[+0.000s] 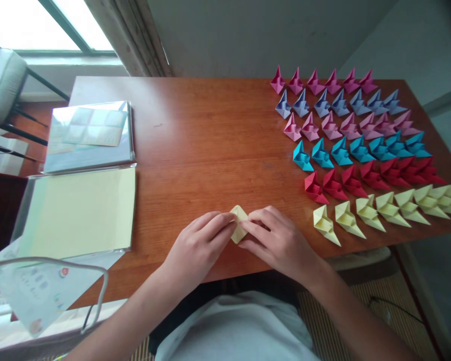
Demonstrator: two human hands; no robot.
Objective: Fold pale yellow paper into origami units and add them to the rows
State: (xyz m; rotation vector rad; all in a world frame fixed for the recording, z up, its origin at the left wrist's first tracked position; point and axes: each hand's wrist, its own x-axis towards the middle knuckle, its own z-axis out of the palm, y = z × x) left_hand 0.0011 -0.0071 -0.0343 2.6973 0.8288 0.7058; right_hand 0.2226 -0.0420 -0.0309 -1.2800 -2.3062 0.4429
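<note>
A small pale yellow folded paper piece [239, 223] lies on the wooden table [210, 135] near its front edge. My left hand [199, 245] pinches its left side with the fingertips. My right hand [276, 238] presses and grips its right side, fingers curled over it. Part of the paper is hidden under my fingers.
Rows of finished folded paper shapes fill the table's right side: magenta [323, 82], lilac-blue [338, 104], pink [346, 125], cyan [357, 149], red [368, 175], yellow [387, 208]. A stack of yellow sheets [78, 210] in a clear sleeve and a glossy pack [88, 135] lie left.
</note>
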